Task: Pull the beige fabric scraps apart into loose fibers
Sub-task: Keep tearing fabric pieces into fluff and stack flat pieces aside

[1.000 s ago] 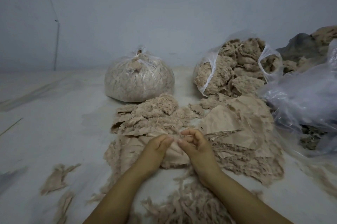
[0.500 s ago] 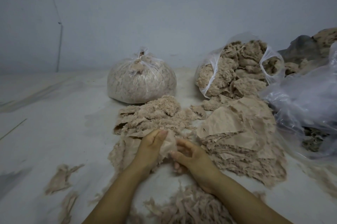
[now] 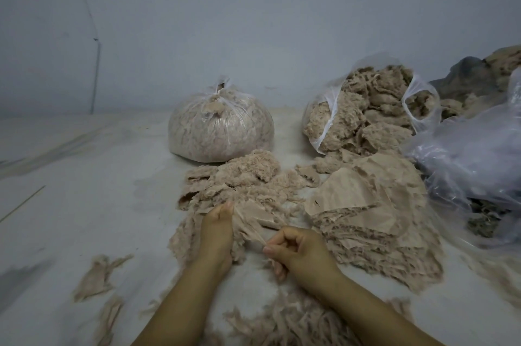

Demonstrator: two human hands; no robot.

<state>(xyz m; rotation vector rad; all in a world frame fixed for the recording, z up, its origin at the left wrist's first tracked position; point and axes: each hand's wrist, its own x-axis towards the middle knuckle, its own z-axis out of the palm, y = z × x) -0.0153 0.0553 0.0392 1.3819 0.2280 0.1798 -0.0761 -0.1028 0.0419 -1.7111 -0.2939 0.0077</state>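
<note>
Beige scrap (image 3: 255,217) stretched taut (thin, creased) between both hands.

The scene is dim and flat, with a cool bluish-grey cast over the wall (image 3: 253,21) and floor (image 3: 84,190). Light is soft and diffuse; its source cannot be told. Shadows are faint, with one dark smudge at the floor's left edge. Weak glare glints on the clear plastic bag (image 3: 465,159) at right. Wide-angle bending curves the floor line. The forearms at the bottom edge look soft and slightly blurred, and fine detail is grainy.
</note>
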